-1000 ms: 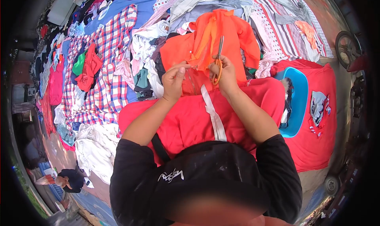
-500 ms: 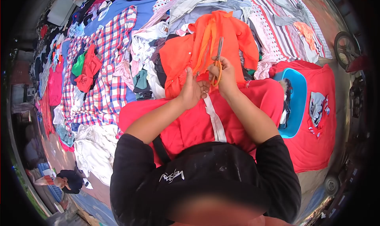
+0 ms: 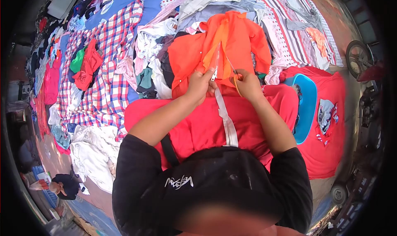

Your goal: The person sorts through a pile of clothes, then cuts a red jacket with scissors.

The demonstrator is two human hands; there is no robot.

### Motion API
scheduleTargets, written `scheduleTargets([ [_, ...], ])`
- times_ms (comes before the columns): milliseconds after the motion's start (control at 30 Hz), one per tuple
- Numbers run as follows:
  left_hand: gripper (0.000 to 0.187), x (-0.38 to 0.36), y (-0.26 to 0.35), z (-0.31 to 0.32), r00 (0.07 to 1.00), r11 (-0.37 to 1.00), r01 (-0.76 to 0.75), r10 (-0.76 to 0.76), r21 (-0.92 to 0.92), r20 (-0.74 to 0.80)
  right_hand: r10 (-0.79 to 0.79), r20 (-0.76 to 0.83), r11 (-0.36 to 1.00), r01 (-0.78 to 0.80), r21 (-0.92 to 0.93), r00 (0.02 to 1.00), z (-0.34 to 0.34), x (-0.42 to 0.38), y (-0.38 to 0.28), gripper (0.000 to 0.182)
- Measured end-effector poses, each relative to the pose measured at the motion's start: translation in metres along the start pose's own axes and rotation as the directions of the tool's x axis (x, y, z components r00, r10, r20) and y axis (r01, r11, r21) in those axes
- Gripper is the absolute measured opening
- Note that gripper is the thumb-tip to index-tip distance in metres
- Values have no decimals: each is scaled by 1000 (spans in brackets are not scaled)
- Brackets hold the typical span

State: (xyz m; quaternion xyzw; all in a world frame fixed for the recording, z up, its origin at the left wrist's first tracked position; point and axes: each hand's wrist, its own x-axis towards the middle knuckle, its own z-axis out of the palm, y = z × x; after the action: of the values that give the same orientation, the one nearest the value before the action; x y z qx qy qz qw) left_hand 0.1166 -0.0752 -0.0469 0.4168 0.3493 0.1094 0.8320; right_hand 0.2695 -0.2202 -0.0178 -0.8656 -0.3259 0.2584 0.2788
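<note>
An orange garment [image 3: 242, 39] lies spread over the clothes beyond my knees, with a zipper strip down its front. My left hand [image 3: 199, 86] is closed on the zipper end of the garment, near a metal-coloured pull. In my right hand [image 3: 247, 85] are orange-handled scissors [image 3: 236, 79], their blades pointing away from me beside the zipper opening. A whitish strip [image 3: 226, 120] runs from below my left hand down over the red cloth [image 3: 186, 124] on my lap.
A blue basin [image 3: 308, 108] holding dark items stands at the right on red fabric. Plaid cloth [image 3: 111, 58] and white clothes [image 3: 93, 153] lie at the left. Another person [image 3: 64, 186] is at the lower left. A wheel [image 3: 359, 58] shows at the right edge.
My left hand has closed on the zipper part of the garment. My right hand has moved slightly right and down, and the scissors now tilt toward the zipper.
</note>
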Motion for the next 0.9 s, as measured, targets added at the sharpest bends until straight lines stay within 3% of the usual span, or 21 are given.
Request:
scheduleTargets([
  [100,25,-2,3,4,1000,999,15,-15,-40,-3,-127,-103,959,95,-267,987,-16,-8,-11,42],
  [200,29,-4,4,8,1000,993,9,-10,-114,-7,-98,-182,972,55,-228,978,-38,-18,-21,43],
  [233,31,-5,5,9,1000,990,1,-3,-142,-16,-23,-159,984,-5,-176,987,-51,-26,-33,43],
  [333,31,-5,3,12,1000,981,-4,3,-194,-1,-243,-277,970,236,-62,929,-64,-36,-23,48],
  [367,27,-5,2,12,1000,982,1,1,-187,9,-402,-377,916,366,-166,835,-64,-37,-20,49],
  [467,20,-6,1,11,999,986,8,-2,-164,37,-187,-321,982,189,-25,929,-76,-51,-26,44],
  [567,18,-4,-1,14,998,987,5,5,-159,62,-137,-329,990,143,-7,934,-81,-49,-20,39],
  [667,18,8,-1,9,996,985,-28,42,-171,75,-148,-379,939,250,236,913,-85,-69,-27,35],
  [767,19,3,-7,5,996,985,-37,50,-169,77,-449,-523,845,535,16,725,-98,-85,-46,30],
  [800,19,6,-5,5,994,984,-48,63,-172,86,-230,-374,912,333,240,899,-96,-78,-36,29],
  [833,20,6,-4,7,993,982,-57,74,-181,93,-11,-159,908,76,412,987,-87,-66,-15,30],
  [867,18,7,-5,6,996,993,-24,34,-116,82,182,97,833,-205,513,979,-77,-57,3,33],
  [900,17,7,-5,2,998,999,11,-8,-47,65,143,48,870,-149,470,989,-58,-57,16,35],
])
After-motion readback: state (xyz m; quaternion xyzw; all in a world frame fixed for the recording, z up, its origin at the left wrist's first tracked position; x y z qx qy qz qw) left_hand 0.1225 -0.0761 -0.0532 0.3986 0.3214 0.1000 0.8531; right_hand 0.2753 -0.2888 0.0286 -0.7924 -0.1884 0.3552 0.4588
